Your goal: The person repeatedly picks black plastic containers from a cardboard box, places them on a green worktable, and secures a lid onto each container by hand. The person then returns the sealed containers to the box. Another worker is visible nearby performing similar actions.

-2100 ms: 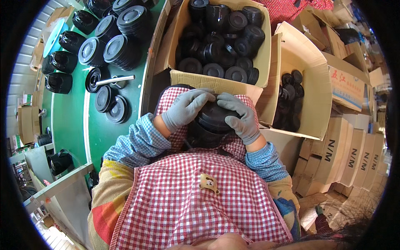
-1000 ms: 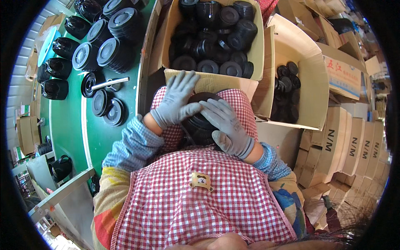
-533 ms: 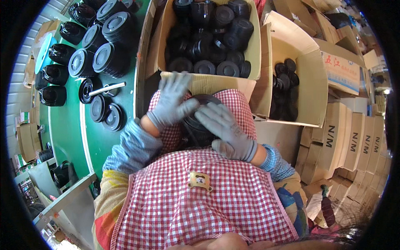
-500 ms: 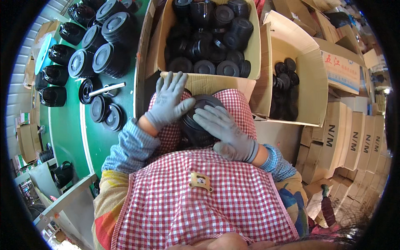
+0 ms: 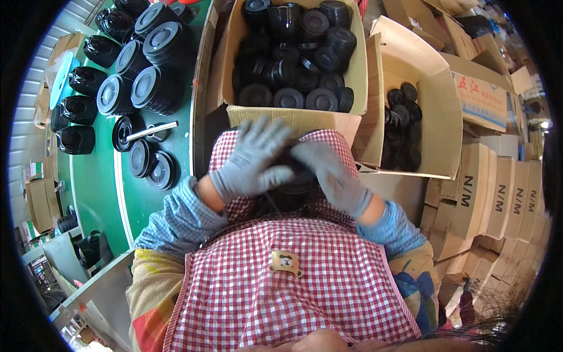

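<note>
Between my knees, in the lap of the red-and-white checked apron (image 5: pixel 287 299), stands a black round piece (image 5: pixel 287 196) topped by a lid-like disc, mostly hidden under my hands. My left hand (image 5: pixel 251 159), in a grey glove, lies over its left side with the fingers stretched and spread. From the right my right hand (image 5: pixel 340 179), gloved the same way, reaches over its top edge. The right fingers are stretched out but smeared by motion. Neither hand is wrapped round anything.
Ahead, a cardboard box (image 5: pixel 293 115) holds many black discs and pots. A second box (image 5: pixel 437 141) to its right has smaller black discs. On the green table (image 5: pixel 97 182) at left are stacked lids (image 5: pixel 158 88), glossy black pots (image 5: pixel 76 139) and a white stick (image 5: pixel 151 130). Cartons (image 5: pixel 463 199) line the right.
My left hand has moved right and down over the black piece. The right hand has shifted slightly up and is now blurred, its fingers nearer the left hand.
</note>
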A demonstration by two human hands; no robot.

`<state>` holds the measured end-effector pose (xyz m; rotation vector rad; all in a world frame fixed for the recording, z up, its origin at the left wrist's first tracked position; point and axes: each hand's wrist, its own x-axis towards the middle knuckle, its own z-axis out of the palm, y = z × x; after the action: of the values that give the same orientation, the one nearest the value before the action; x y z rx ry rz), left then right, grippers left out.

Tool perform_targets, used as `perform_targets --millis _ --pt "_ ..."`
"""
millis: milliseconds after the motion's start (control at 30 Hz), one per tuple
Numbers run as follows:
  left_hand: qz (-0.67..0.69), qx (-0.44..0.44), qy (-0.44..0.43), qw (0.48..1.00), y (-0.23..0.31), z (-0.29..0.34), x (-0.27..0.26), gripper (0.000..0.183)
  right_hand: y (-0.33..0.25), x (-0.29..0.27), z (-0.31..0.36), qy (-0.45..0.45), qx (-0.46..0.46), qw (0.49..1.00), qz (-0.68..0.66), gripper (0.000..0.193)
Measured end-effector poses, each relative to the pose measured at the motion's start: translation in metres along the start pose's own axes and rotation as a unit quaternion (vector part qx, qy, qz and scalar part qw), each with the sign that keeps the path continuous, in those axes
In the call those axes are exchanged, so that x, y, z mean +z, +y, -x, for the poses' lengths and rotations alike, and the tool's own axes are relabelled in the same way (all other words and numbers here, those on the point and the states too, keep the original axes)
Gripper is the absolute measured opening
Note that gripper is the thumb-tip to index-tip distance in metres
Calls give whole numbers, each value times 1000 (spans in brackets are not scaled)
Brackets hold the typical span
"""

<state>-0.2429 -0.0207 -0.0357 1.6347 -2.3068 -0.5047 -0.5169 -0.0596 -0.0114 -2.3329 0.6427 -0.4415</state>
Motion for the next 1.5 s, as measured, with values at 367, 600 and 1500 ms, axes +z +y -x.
perform_targets --millis 367,600,1500 --pt "225 -39 -240 943 -10 -88 -2 39 -21 5 -56 -118 -181 970 114 101" --pt "347 52 -224 909 -8 -75 -1 43 33 -49 -64 -219 -98 970 46 89" --pt "229 -17 -320 919 18 -123 38 25 -11 25 -73 -109 -218 970 5 71"
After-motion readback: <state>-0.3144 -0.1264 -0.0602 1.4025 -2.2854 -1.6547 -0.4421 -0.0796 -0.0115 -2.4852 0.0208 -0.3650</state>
